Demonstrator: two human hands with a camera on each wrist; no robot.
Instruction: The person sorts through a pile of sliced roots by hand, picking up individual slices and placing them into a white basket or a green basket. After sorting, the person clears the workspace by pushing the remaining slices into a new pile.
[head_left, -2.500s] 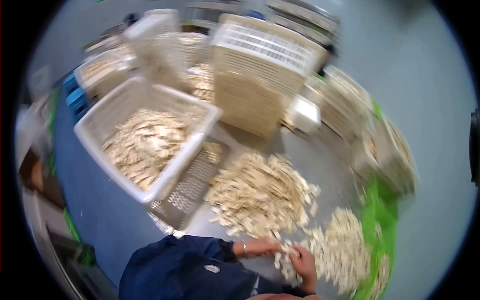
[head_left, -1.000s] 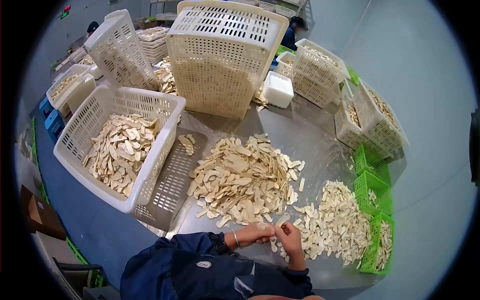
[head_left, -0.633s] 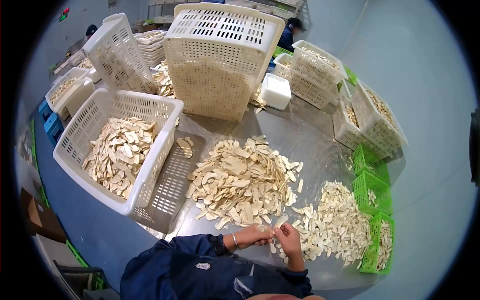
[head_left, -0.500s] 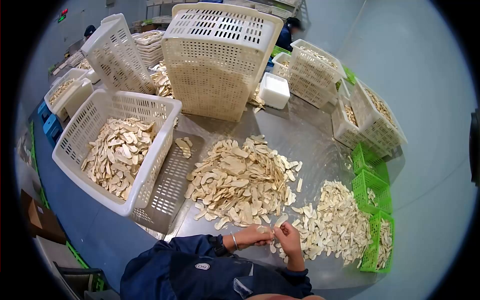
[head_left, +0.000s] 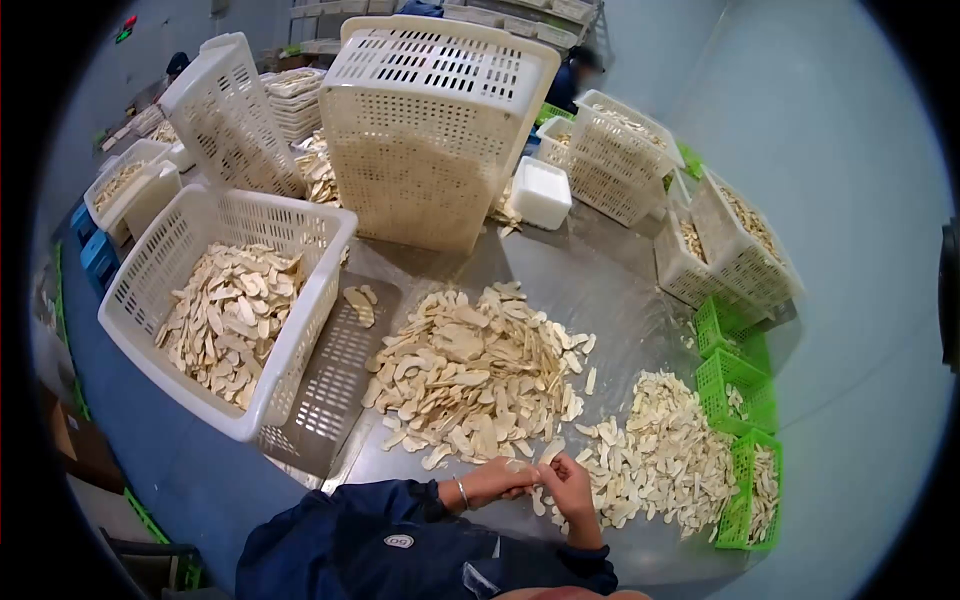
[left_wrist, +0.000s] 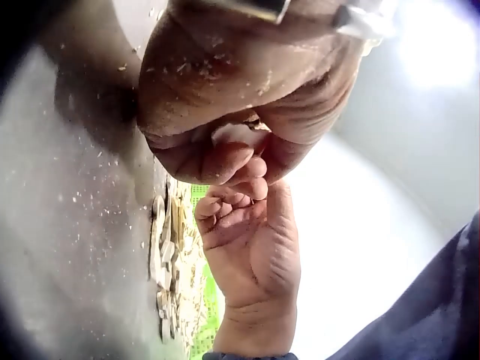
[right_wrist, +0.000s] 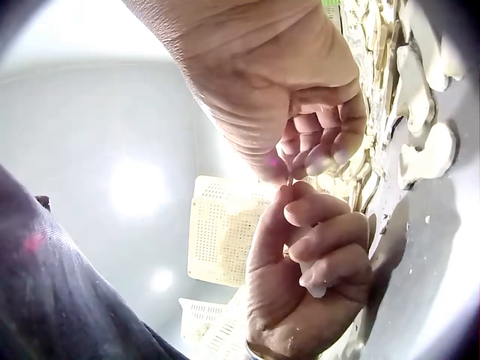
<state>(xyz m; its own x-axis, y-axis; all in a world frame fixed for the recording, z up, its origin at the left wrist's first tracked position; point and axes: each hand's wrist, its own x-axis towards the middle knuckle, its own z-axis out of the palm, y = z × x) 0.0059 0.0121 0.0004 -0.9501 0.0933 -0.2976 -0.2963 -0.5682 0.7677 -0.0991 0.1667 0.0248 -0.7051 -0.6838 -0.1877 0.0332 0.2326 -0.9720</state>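
Both hands meet low over the steel table (head_left: 620,300), fingertips together. My left hand (head_left: 497,480) curls its fingers round a small pale slice (right_wrist: 315,289), which looks like sliced mushroom and is mostly hidden in the palm. With thumb and forefinger, my right hand (head_left: 572,490) pinches a thin pale edge (right_wrist: 290,178) right at the left fingertips. Another pale slice (head_left: 552,450) shows just beyond the right fingertips. Ahead lies a large heap of tan slices (head_left: 470,370); a paler heap (head_left: 660,450) spreads to the right of the hands.
A white perforated basket (head_left: 340,235) with slices stands at left. Behind the heap, a tall upturned basket (head_left: 420,140) stands near a white foam box (head_left: 541,193). Green baskets (head_left: 735,390) line the right edge, with stacked white crates (head_left: 735,235) beyond. Another person (head_left: 572,78) is at the back.
From apart, my hands have come together at the fingertips; since then they have stayed nearly still. The head view was blurred and has shifted slightly. The heaps look unchanged over the last second.
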